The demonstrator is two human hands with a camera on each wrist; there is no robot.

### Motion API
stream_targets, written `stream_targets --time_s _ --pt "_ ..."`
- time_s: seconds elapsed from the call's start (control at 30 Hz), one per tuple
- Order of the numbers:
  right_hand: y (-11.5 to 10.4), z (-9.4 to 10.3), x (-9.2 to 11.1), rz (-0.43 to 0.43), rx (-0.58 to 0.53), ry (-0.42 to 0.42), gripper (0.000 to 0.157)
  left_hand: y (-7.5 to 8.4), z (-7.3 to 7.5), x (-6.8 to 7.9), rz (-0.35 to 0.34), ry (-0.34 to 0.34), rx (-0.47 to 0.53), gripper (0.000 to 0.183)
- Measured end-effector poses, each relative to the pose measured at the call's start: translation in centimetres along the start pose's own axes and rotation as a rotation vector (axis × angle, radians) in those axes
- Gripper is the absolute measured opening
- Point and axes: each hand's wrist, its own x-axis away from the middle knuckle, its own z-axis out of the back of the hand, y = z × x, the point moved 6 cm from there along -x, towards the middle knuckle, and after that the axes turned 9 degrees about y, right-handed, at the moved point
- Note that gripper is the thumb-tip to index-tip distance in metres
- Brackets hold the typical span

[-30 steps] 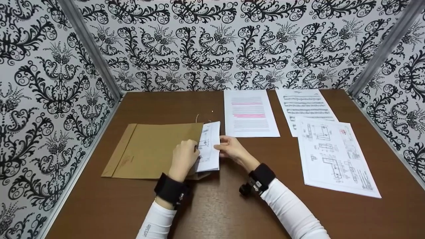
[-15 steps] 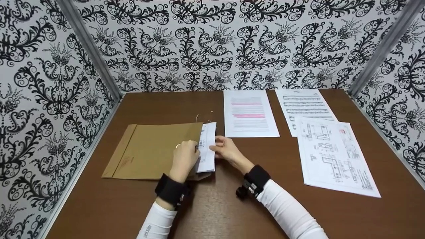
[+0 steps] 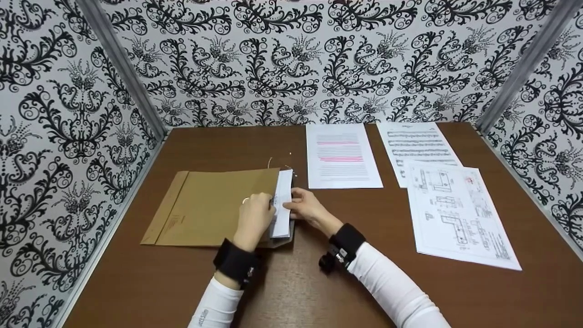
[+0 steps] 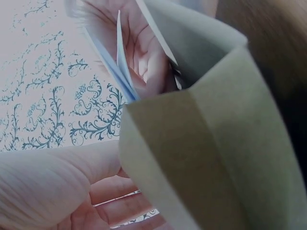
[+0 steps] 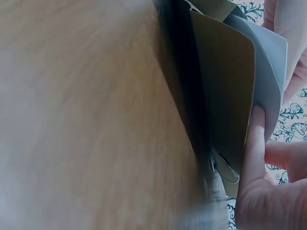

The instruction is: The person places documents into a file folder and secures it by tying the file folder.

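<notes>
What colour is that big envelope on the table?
The envelope is tan brown; the head view shows it best.

Left hand (image 3: 254, 219) gripping brown envelope (image 3: 212, 200), right hand (image 3: 312, 210) apparently pinching papers (image 3: 282, 224) partly inside, three sheets (image 3: 460, 218) nearby

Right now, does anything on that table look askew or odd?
Mildly: the drawing sheet lies slanted, its far end covering the near part of the sheet music, while the highlighted page sits nearly straight. I see nothing spilled or torn.
</notes>
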Motion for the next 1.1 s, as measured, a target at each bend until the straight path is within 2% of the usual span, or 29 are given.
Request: stream_targets --time_s 0.5,0.87,1.1 --pt "0.2 -0.6 -0.4 -0.003 0.068 -0.022 0.040 0.1 0.0 0.1 -0.004 -0.002 -0.004 0.009" --pt "-0.2 -1.0 -0.7 0.006 0.131 -0.020 0.038 0.2 0.2 -0.1 -0.039 0.041 -0.017 0.007" --pt "0.0 -1.1 -0.9 -0.012 0.189 -0.020 0.035 0.0 -0.3 0.0 -0.020 0.005 -0.013 0.006"
